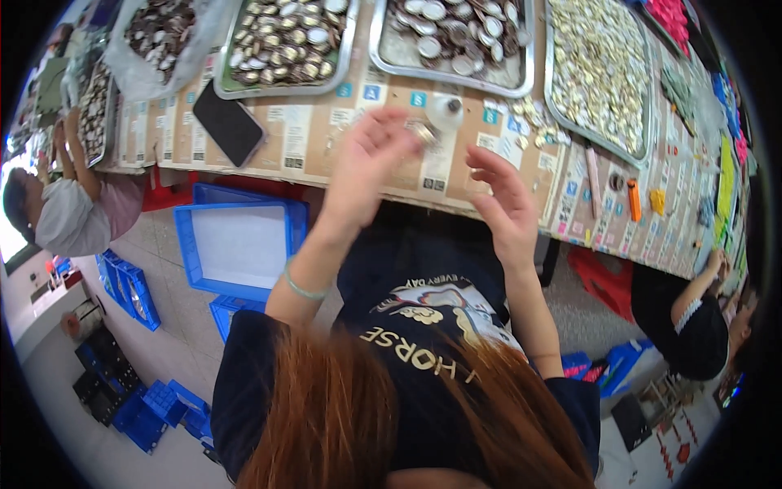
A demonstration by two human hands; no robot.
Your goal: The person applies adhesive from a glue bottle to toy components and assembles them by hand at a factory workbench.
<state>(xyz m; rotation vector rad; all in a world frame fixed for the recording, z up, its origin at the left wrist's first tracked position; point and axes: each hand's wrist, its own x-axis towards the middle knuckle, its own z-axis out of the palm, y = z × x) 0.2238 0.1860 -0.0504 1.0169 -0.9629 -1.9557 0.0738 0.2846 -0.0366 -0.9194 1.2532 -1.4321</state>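
Over the table's near edge, my left hand is slightly blurred. A small round shiny piece shows at its thumb tip and appears pinched there. To its right my right hand is raised, fingers bent and thumb apart, with nothing clear between them. A small white bottle with a dark tip stands just beyond the hands. Farther back sit a metal tray of dark and white round pieces and, left of it, a tray of gold-coloured and white round pieces. Small pale pieces lie loose near the bottle.
A black phone lies at left, near a plastic bag of round pieces. At right are a tray of small pale-gold pieces, a pink pen-like stick and an orange tool. Blue crates stand below. Other people work at both sides.
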